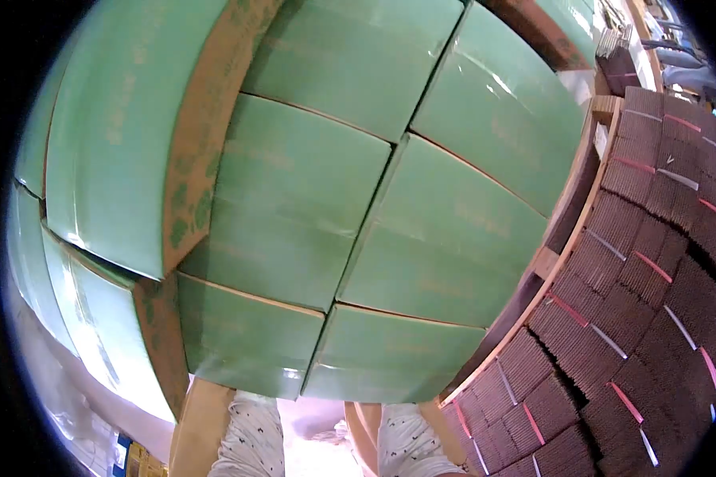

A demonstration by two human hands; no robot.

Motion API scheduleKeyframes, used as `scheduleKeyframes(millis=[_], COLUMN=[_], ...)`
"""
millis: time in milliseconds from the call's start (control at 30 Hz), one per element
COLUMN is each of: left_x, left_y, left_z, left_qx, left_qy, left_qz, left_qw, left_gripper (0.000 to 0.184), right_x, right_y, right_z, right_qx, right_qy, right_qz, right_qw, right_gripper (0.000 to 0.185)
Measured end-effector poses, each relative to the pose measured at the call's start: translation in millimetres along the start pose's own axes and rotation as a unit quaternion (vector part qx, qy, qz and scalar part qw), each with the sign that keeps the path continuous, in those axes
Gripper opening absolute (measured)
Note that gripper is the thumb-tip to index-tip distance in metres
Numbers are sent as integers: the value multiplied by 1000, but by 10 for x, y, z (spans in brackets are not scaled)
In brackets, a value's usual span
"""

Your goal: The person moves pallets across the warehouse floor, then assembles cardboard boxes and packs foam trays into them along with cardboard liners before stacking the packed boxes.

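Observation:
Neither of my hands shows. Two lengths of white cloth with small dark marks, a left one (250,437) and a right one (414,441), rise from the bottom edge to the lowest green boxes. I cannot tell whether they are sleeves or trouser legs. Several large green boxes fill the middle, packed tightly side by side, among them a centre-left box (290,199) and a centre-right box (445,230). Their surfaces are glossy and carry faint print. Another green box (127,135) at the left stands out further and shows a brown cardboard side (203,135).
Bundles of dark brown corrugated cardboard (605,318), tied with pink and white strips, are stacked on the right. A wooden rail (569,246) runs between them and the boxes. Clear plastic film (71,397) lies at lower left. Plain cardboard (199,421) shows below the boxes.

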State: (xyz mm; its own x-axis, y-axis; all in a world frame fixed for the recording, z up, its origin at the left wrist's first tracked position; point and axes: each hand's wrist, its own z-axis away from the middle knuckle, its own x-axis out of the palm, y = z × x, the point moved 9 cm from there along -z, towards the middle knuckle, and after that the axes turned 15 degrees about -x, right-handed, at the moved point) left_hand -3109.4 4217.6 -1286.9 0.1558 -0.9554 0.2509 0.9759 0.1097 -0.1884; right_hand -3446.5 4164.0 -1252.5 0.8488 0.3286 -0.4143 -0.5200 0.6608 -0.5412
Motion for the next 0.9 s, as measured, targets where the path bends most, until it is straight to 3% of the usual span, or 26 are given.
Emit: scheduleKeyframes(millis=[333, 633, 733, 767, 833, 867, 900], left_x=[312, 1547, 1691, 1642, 1615, 1655, 2034], left_y=[278, 959, 677, 481, 54, -231, -579], left_z=[-11, -261, 360, 734, 1689, 1955, 2516], left_qx=[18, 60, 47, 41, 29, -20, -88], left_qy=[28, 0, 28, 51, 113, 57, 79], left_qz=[14, 23, 8, -53, -297, -152, -150], left_qw=[999, 998, 998, 996, 948, 987, 982], left_gripper=[39, 36, 35, 35, 29, 26, 28], right_x=[31, 109, -256, -488, -1063, -1428, -1785], right_y=[-208, -455, -716, -733, -744, -679, -717], right_z=[-30, -163, 35, 166, 414, 525, 654], right_qx=[6, -21, -32, -37, -76, -158, -269], right_qy=[-14, -40, -53, -65, -94, -122, -138], right_qz=[25, 5, 5, 19, 87, 191, 319], right_qw=[1000, 999, 998, 997, 989, 961, 898], right_gripper=[34, 33, 33, 33, 32, 32, 32])
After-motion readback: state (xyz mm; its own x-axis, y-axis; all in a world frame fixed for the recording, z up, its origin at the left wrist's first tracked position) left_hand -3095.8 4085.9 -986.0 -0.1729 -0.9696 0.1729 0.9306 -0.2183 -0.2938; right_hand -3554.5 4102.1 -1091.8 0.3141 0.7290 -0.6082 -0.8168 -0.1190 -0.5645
